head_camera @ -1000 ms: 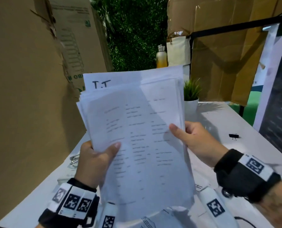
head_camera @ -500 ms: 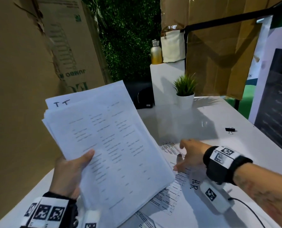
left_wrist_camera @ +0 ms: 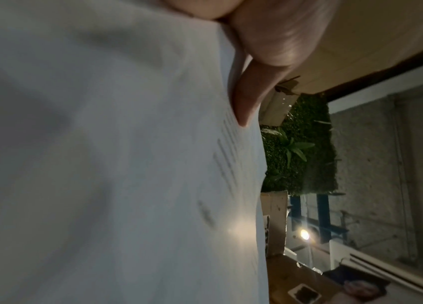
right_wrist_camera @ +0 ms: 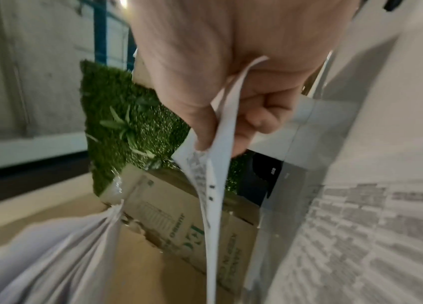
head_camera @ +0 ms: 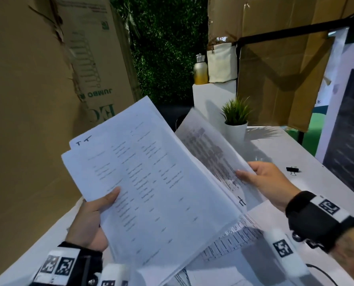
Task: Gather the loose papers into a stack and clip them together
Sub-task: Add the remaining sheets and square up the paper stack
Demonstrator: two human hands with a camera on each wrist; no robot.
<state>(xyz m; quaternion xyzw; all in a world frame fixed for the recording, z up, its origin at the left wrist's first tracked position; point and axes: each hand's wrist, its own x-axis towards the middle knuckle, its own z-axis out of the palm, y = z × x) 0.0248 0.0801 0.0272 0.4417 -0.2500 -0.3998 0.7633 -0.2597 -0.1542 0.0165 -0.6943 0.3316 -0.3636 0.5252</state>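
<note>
Two hands: left hand (head_camera: 90, 221) thumb atop stack (head_camera: 151, 182); right hand (head_camera: 269, 182) pinches sheet (head_camera: 211, 149).

the right hand (head_camera: 268, 183), down on the table half a second ago, is now raised and pinches a printed sheet (head_camera: 210, 149) beside the stack (head_camera: 151, 182).
</note>
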